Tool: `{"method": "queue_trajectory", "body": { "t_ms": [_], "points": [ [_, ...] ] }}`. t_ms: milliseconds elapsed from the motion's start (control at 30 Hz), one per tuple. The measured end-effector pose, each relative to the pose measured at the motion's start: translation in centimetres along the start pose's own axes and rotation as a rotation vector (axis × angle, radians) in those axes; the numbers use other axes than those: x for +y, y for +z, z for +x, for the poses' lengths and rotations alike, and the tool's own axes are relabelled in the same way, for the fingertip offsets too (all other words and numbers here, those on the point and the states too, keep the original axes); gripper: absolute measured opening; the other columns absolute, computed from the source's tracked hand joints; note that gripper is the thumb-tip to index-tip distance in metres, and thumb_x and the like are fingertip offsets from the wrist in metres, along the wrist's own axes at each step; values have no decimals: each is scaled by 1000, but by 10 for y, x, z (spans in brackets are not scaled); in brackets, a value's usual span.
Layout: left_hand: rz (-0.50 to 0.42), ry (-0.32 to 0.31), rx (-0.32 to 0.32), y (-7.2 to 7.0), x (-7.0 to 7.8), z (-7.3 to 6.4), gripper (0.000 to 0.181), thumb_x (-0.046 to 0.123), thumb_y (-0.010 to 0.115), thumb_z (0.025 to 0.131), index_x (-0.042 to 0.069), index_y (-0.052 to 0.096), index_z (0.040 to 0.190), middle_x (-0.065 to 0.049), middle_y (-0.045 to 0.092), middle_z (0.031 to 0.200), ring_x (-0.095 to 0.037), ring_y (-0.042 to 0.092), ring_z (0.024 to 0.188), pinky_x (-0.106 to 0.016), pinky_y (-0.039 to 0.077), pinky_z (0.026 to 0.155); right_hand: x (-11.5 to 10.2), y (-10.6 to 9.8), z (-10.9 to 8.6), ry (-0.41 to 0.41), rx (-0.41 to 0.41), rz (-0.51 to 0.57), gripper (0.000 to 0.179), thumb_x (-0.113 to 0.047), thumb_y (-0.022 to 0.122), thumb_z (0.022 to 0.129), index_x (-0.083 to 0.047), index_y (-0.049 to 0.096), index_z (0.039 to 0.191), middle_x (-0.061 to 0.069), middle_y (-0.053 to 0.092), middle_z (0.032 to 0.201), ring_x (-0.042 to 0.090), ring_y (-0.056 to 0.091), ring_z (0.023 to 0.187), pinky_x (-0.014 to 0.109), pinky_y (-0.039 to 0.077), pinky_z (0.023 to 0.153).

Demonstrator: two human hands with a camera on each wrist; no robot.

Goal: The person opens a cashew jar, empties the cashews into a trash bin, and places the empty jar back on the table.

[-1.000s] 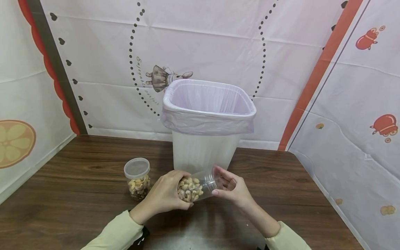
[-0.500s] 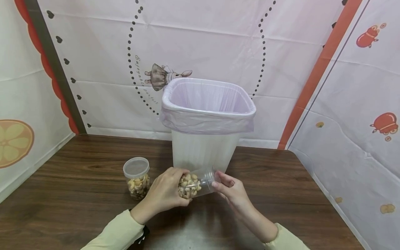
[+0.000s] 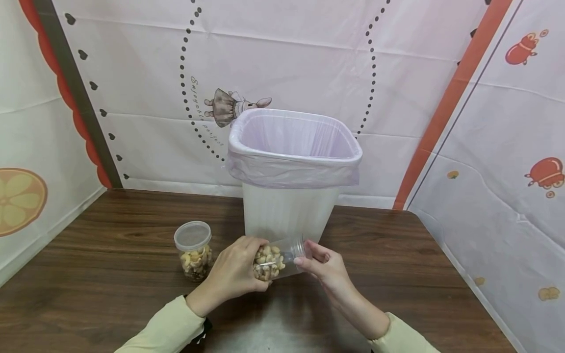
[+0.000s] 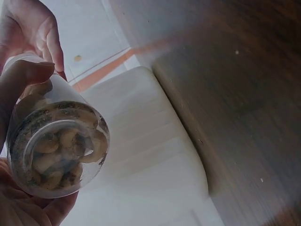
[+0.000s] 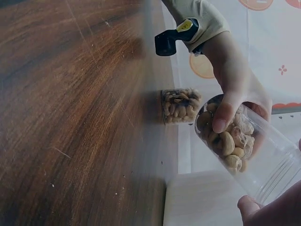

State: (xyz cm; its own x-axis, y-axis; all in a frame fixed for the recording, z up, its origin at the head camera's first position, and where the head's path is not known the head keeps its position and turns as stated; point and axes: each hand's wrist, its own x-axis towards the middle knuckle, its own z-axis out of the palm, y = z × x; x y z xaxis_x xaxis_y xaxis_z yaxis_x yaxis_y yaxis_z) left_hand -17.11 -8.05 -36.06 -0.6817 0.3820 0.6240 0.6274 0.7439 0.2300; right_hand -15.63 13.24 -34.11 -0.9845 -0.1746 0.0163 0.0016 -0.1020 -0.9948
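A clear plastic jar [image 3: 290, 250], part filled with cashews [image 3: 268, 264], lies tilted on its side in the air before the bin, its threaded end to the right. My left hand [image 3: 236, 267] grips it round the base end, thumb below; the left wrist view shows the round base [image 4: 61, 155] toward the camera. At the threaded end my right hand [image 3: 328, 269] holds on with thumb and curled fingers, hiding part of the mouth. The cashews lie toward the base. In the right wrist view, my right thumb [image 5: 248, 207] is right at the threads.
A second jar [image 3: 194, 252] of nuts with a whitish lid stands upright on the wooden table [image 3: 110, 274], left of my left hand. Behind the hands rises a tall white bin [image 3: 287, 211] lined with a pale purple bag [image 3: 291, 171]. Printed cloth [image 3: 145, 73] hangs around the table.
My right hand has closed in on the jar's threaded end, its thumb shifting slightly left onto the threads. The jar has tipped a little nearer level. The left hand keeps its grip.
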Motion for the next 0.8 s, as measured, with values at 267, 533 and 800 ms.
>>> {"method": "queue_trajectory", "body": {
  "t_ms": [267, 533, 800],
  "points": [
    [-51, -27, -44, -3, 2, 1, 73, 32, 86, 41, 9, 60, 105, 0, 61, 92, -10, 55, 81, -28, 50, 69, 0, -2, 0, -31, -12, 21, 77, -10, 74, 74, 17, 32, 132, 29, 34, 139, 34, 35, 128, 20, 41, 92],
    [-118, -60, -93, -6, 3, 2, 67, 32, 85, 45, 12, 60, 104, 3, 61, 94, -8, 55, 81, -27, 49, 69, -1, -3, 0, -72, -28, 4, 75, -5, 72, 73, 17, 32, 132, 30, 34, 138, 35, 34, 127, 23, 39, 94],
    [-180, -73, -136, -10, 3, 1, 66, 33, 85, 45, 13, 60, 104, 6, 61, 94, -7, 56, 81, -26, 49, 71, -2, -9, -1, -89, -104, -5, 80, -9, 75, 72, 16, 31, 134, 28, 33, 140, 32, 34, 128, 18, 40, 91]
  ]
}}
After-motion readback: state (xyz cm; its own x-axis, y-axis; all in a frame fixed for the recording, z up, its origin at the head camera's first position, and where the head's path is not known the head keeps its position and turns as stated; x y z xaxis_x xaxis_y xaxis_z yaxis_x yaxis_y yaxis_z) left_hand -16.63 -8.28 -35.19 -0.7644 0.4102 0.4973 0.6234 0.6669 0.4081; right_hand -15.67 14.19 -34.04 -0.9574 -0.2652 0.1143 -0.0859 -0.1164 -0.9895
